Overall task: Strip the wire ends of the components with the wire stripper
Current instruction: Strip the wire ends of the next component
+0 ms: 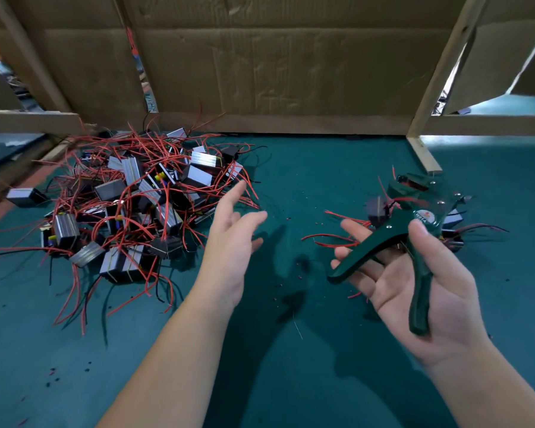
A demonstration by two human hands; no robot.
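The empty, spread left hand [232, 239] should draw one lead from the left pile of grey, red-wired components [130, 205]; the right hand [426, 291] thumb-clamps the green wire stripper [383, 242], handles apart.

Work area viewed from above. A teal-green tabletop [322, 168] fills the near and middle ground. Along its far edge stands a creased brown cardboard panel [275, 63], set in a pale wooden frame. The frame has a slanting post [436, 81] at far right, a horizontal rail [491, 123] to the right of it, and another rail [28, 122] at far left. A second cardboard sheet [513, 47] hangs at upper right, with bright light showing in the gap beneath. Gaps at far left show only dark, blurred clutter.
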